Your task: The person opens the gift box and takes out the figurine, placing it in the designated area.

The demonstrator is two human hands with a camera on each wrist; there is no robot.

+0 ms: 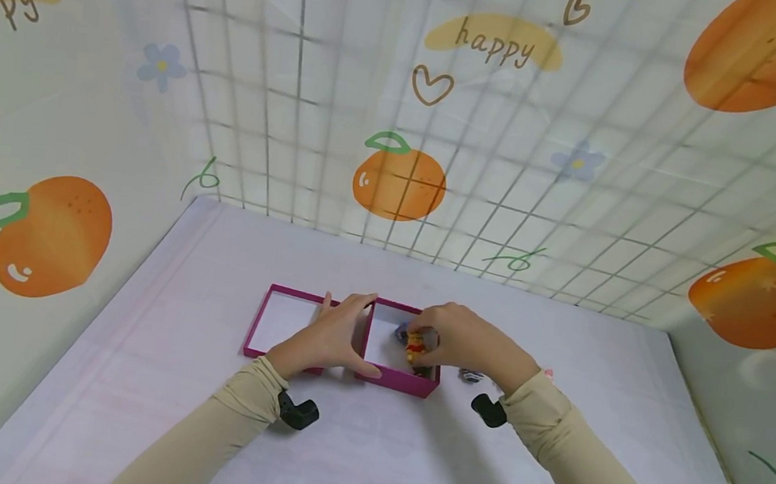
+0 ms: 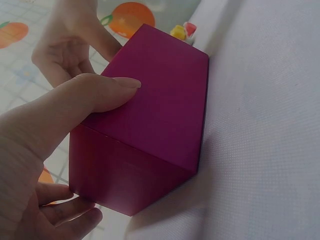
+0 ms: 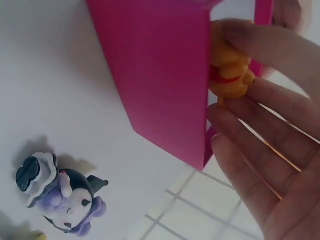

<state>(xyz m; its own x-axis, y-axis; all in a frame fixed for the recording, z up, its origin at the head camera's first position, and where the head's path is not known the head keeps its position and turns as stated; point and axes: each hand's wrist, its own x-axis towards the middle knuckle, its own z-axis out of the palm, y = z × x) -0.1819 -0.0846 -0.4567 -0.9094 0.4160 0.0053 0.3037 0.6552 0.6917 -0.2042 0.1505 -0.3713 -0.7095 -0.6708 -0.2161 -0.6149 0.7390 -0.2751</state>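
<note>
A magenta box (image 1: pixel 395 381) with a white inside lies open-topped on the table. My left hand (image 1: pixel 325 334) grips its left end, the thumb (image 2: pixel 112 92) on the front wall and the fingers toward the back. Inside the right part of the box, my right hand (image 1: pixel 466 343) pinches a yellow bear figurine (image 1: pixel 415 345) with a red band, seen closer as the bear figurine (image 3: pixel 230 75) in the right wrist view. A small purplish figurine (image 1: pixel 401 332) lies beside it in the box, partly covered. Left of the box sits a shallow magenta tray or lid (image 1: pixel 258 331), partly behind my left hand.
A black, white and purple figurine (image 3: pixel 70 200) lies on the table (image 1: pixel 198 427) right of the box. Farther right is a small pink item (image 1: pixel 548 373), mostly behind my right forearm. Printed cloth walls (image 1: pixel 321 132) bound the table at the back and sides.
</note>
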